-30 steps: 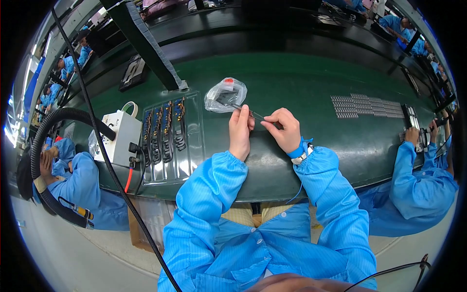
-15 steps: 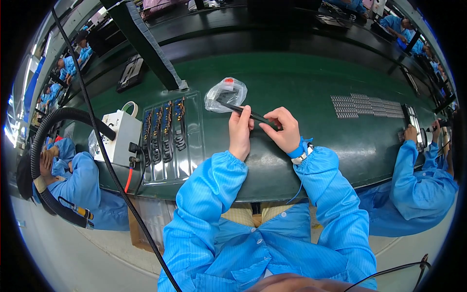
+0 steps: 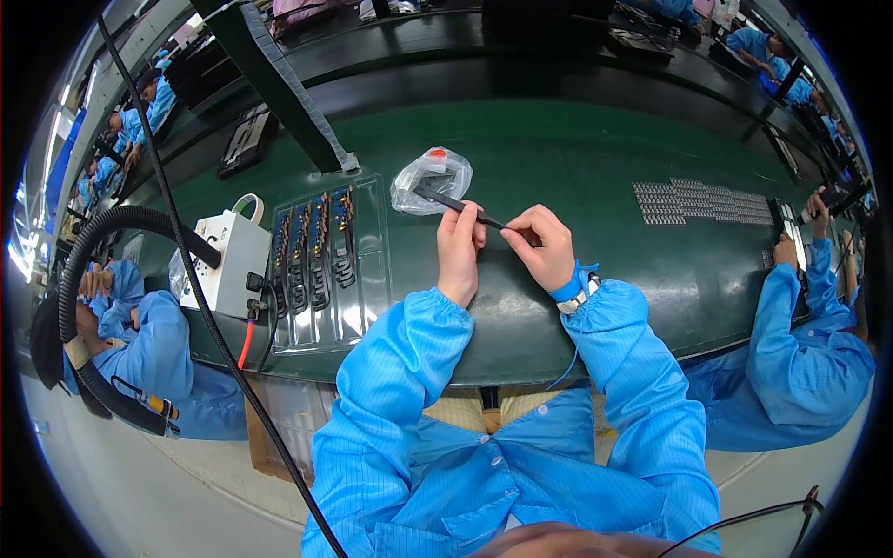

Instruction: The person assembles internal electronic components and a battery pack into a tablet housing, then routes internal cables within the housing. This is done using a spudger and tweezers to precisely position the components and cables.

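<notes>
A thin, straight black strip [image 3: 441,198] slants between my hands; its exact kind is unclear. My left hand [image 3: 459,253] is closed around its middle, thumb and fingers pressed together. At the strip's lower right end, my right hand [image 3: 541,246] pinches with thumb and forefinger, wearing a blue wrist strap [image 3: 575,296]. The strip's far end lies over a clear plastic bag [image 3: 406,197] with a red mark and dark contents I cannot make out. Left of the bag, a clear tray [image 3: 372,279] holds rows of black coiled cable parts [image 3: 321,246] with gold and blue ends.
A white box [image 3: 216,251] with plugs, a thick black hose [image 3: 116,219] and a hanging black cable [image 3: 177,223] occupy the left. A green post [image 3: 298,102] rises behind the tray. Small metal parts [image 3: 702,203] lie in rows at right, beside a co-worker's hand [image 3: 786,251].
My right fingertips have shifted slightly and now pinch the strip's end, where it earlier ran further under the fingers. The co-worker at right has raised a dark tool.
</notes>
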Tool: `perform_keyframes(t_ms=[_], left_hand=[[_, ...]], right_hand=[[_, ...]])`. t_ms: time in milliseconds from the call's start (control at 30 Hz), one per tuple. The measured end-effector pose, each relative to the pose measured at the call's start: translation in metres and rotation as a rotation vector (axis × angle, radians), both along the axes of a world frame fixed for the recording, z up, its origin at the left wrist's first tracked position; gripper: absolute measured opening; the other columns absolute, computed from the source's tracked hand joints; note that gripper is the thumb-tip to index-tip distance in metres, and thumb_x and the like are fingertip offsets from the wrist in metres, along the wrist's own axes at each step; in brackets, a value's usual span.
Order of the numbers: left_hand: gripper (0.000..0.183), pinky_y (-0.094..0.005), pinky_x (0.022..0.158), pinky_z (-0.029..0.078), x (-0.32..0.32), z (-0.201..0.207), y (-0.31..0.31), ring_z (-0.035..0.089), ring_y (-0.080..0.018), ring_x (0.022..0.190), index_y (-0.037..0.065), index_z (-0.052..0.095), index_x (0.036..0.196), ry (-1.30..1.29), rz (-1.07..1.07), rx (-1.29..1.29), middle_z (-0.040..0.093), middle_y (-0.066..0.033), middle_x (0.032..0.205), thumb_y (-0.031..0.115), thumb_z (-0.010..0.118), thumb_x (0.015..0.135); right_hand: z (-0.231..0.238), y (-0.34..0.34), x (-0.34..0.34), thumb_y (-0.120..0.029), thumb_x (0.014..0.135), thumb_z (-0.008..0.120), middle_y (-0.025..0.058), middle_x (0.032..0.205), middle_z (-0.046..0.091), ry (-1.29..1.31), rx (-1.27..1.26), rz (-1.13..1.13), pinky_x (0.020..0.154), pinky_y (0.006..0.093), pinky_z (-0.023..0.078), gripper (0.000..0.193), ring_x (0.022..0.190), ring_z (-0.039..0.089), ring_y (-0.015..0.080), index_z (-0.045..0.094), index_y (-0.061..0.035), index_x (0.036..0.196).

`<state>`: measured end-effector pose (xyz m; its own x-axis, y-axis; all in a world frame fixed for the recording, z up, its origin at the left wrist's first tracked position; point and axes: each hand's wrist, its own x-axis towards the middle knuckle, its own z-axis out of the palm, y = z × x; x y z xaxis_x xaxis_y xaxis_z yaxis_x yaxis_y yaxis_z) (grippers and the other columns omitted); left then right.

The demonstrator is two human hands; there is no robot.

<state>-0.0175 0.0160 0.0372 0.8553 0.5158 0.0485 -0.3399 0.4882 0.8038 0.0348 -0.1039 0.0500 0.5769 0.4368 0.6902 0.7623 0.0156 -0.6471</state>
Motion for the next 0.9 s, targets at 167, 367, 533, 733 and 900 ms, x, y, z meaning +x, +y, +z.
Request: perform_keyframes(t_ms=[167,367,533,733,900], left_hand=[[0.015,-0.0175,0.047,0.030,0.002,-0.004,0.001,0.037,-0.0037,0.052,0.010,0.047,0.077,0.010,0.040,0.025,0.041,0.0044,0.058,0.023,0.051,0.085],[0.014,-0.0164,0.046,0.029,0.002,-0.002,-0.001,0.036,-0.0020,0.051,0.010,0.048,0.079,0.023,0.035,0.002,0.041,0.0052,0.059,0.022,0.050,0.085],[0.014,-0.0187,0.048,0.031,-0.001,0.003,-0.002,0.039,-0.0046,0.054,0.008,0.049,0.085,-0.003,-0.040,-0.003,0.042,0.0032,0.061,0.022,0.050,0.085],[0.013,-0.0167,0.045,0.027,0.002,-0.002,-0.002,0.036,-0.0028,0.050,0.009,0.049,0.081,0.016,0.024,0.032,0.042,0.0045,0.057,0.021,0.050,0.085],[0.013,-0.0168,0.046,0.028,0.001,0.000,-0.001,0.037,-0.0029,0.051,0.008,0.048,0.082,0.056,0.021,0.013,0.042,0.0042,0.058,0.021,0.049,0.085]], right_hand=[[0.002,0.003,-0.003,-0.003,0.065,0.067,0.0032,0.067,0.050,-0.002,0.020,-0.009,0.044,0.0209,0.034,0.014,0.052,0.043,0.0093,0.057,-0.0018,0.075],[-0.004,0.002,0.003,-0.004,0.064,0.068,0.0063,0.066,0.051,-0.099,0.015,-0.027,0.047,0.0258,0.037,0.013,0.056,0.047,0.0166,0.058,-0.0015,0.072],[-0.004,0.001,0.003,-0.004,0.064,0.067,0.0087,0.065,0.053,-0.072,0.001,-0.040,0.050,0.0302,0.040,0.011,0.060,0.051,0.0225,0.058,-0.0013,0.070],[0.006,0.002,-0.004,-0.004,0.065,0.066,0.0085,0.068,0.052,0.031,-0.007,-0.031,0.049,0.0288,0.040,0.011,0.060,0.051,0.0218,0.058,-0.0019,0.073],[-0.002,0.002,0.001,-0.004,0.064,0.066,0.0085,0.068,0.052,-0.061,-0.007,-0.030,0.049,0.0287,0.040,0.013,0.062,0.051,0.0218,0.058,-0.0016,0.074]])
